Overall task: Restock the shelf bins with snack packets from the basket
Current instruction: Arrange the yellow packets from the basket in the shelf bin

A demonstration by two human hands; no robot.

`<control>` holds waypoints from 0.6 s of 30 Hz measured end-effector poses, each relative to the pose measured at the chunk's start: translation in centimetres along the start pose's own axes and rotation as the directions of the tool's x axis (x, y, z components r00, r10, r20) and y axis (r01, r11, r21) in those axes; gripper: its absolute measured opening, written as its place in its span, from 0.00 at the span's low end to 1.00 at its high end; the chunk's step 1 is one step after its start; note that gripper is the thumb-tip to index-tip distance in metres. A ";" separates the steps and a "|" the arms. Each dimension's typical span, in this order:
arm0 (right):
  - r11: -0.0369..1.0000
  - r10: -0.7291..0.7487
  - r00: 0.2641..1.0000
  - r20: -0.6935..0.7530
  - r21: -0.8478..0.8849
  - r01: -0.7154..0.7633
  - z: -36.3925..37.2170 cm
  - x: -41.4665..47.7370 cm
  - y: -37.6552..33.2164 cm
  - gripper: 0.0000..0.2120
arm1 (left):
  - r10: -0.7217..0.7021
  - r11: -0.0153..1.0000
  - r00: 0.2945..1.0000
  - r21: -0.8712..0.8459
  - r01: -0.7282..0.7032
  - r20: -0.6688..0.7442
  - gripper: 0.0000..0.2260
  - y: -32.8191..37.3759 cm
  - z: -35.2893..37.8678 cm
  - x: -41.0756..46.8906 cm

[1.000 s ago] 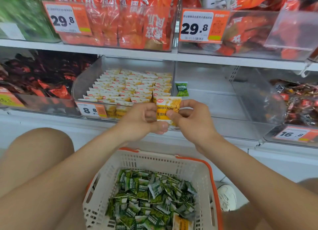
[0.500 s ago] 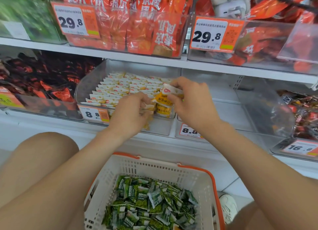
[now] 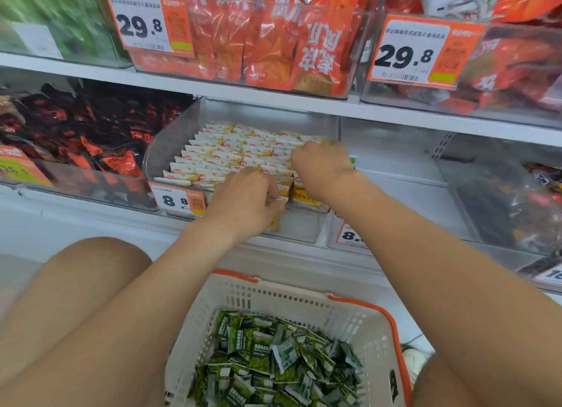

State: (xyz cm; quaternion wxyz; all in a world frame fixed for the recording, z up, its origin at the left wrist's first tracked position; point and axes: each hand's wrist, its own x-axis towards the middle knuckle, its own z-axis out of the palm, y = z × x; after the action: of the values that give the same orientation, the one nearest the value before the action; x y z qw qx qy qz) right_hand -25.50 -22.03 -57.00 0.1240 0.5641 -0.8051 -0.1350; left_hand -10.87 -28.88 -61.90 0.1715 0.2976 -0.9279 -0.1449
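In the head view, the left hand (image 3: 243,202) is seen at the front of the clear bin (image 3: 165,154), its fingers curled down round the front yellow packets (image 3: 225,152). The right hand (image 3: 322,169) is laid over the bin's right-hand rows. Its fingers are hidden, so their grasp cannot be told. The packets are stood on edge in rows running front to back. The basket (image 3: 304,298) of green packets (image 3: 273,361) is set below the bin.

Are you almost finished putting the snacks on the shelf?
Not yet. The yellow packets already fill their bin in rows. The left hand and right hand are at its front rows. The basket holds a heap of green packets, and the next bin looks nearly bare.
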 end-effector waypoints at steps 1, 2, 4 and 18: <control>1.000 0.004 1.000 0.011 -0.017 -0.004 0.3 0.3 0.0 0.13 | -0.003 1.000 1.000 -0.008 0.003 0.002 0.07 -0.1 0.0 0.1; 1.000 0.006 1.000 0.024 -0.030 -0.005 0.5 0.5 -0.1 0.12 | -0.013 1.000 1.000 -0.019 0.013 0.007 0.08 -0.2 0.0 0.2; 0.999 0.015 0.999 0.044 -0.050 -0.012 0.9 0.6 -0.3 0.12 | -0.029 0.999 0.999 -0.033 0.030 0.013 0.09 -0.3 -0.2 0.3; 0.981 0.016 0.986 -0.169 0.193 0.017 -0.9 -12.8 -1.1 0.09 | -0.018 0.996 0.967 0.085 -0.004 0.254 0.09 3.9 2.0 -4.7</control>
State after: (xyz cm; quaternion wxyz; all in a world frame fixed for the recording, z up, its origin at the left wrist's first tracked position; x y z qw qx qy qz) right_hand -19.95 -10.44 -57.20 0.1364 0.5831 -0.8008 -0.0075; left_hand -10.02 -22.69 -63.35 0.0375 0.2868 -0.9465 -0.1429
